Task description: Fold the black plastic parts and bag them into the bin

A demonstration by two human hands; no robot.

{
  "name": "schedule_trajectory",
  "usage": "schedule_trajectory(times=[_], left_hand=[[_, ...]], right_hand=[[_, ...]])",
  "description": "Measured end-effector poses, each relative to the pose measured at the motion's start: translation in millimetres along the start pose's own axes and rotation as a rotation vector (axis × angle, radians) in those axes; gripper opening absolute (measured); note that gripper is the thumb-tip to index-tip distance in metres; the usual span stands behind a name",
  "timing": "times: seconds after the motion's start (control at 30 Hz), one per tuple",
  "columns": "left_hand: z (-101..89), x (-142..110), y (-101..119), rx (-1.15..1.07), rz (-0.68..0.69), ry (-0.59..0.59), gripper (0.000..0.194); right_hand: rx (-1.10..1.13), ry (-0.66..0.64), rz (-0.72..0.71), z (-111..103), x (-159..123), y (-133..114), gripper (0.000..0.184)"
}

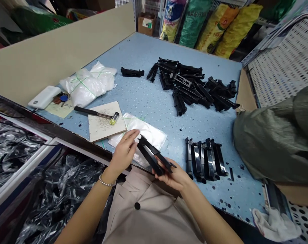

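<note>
Two long, narrow black plastic parts (150, 154) lie side by side between my hands, over the table's front edge. My right hand (173, 176) is closed around their lower ends. At the upper end, my left hand (125, 149) is closed with thumb and fingertips at the tip of the parts; the exact contact is partly hidden. Under them lies a flat clear plastic bag of white material (154, 134). To the right, several similar black parts (206, 159) are lined up in a row. A loose heap of black parts (187, 81) covers the far middle of the table.
A hammer (93, 111) with a yellow-ended head rests on a white board (105, 127). Wrapped white bundles (86, 84), a white box-like device (44, 97) and keys (64, 97) are at left. A green-grey sack (278, 135) and a glove (276, 225) bound the right side.
</note>
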State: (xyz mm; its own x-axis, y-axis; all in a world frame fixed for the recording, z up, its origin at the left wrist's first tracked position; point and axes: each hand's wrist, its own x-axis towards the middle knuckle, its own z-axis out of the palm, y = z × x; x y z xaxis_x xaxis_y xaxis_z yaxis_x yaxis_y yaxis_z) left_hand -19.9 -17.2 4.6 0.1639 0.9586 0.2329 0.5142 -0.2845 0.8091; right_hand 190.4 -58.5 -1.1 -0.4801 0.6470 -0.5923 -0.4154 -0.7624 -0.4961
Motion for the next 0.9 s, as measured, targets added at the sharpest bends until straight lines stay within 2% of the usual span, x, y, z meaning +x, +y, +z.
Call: schedule_trajectory(times=[0.1, 0.2, 0.33, 0.4, 0.47, 0.53, 0.6, 0.73, 0.8, 0.9], left_hand=[[3.8, -14.6, 17.8, -0.069, 0.154, -0.141, 0.048], [3.4, -25.5, 28.3, -0.149, 0.16, -0.214, 0.052], [-0.4, -28.4, 19.4, -0.149, 0.101, -0.142, 0.056], [-0.6, -30.8, 13.2, -0.091, 0.115, -0.046, 0.052], [-0.2, -36.6, 12.4, -0.086, 0.138, 0.009, 0.042], [-0.4, -43.7, 17.6, -0.131, 0.173, -0.074, 0.033], [-1.7, -48.2, 25.2, -0.171, 0.177, -0.183, 0.035], [-7.6, -43.6, 33.5, -0.016, 0.094, -0.247, 0.067], [-16.4, -40.3, 34.6, 0.069, 0.094, -0.25, 0.063], [-47.1, -46.8, 34.5, 0.069, 0.067, -0.257, 0.031]], right_hand=[[0.057, 0.021, -0.094, 1.5, 14.3, -3.2, 0.044], [0.054, 0.014, -0.151, 8.8, 22.5, -6.0, 0.047], [0.175, -0.061, -0.128, 15.8, 25.4, 0.4, 0.04], [0.271, -0.094, -0.092, 16.3, 27.2, 5.1, 0.039], [0.274, -0.07, -0.113, 17.0, 30.1, 8.5, 0.038], [0.168, 0.019, -0.227, 19.3, 33.4, 10.6, 0.042], [-0.028, 0.129, -0.386, 22.9, 35.9, 12.6, 0.045], [-0.46, 0.292, -0.612, 32.7, 31.6, 20.7, 0.02], [-0.625, 0.258, -0.616, 39.6, 22.4, 23.9, 0.017], [-0.813, -0.031, -0.497, 48.1, 1.0, 17.7, 0.018]])
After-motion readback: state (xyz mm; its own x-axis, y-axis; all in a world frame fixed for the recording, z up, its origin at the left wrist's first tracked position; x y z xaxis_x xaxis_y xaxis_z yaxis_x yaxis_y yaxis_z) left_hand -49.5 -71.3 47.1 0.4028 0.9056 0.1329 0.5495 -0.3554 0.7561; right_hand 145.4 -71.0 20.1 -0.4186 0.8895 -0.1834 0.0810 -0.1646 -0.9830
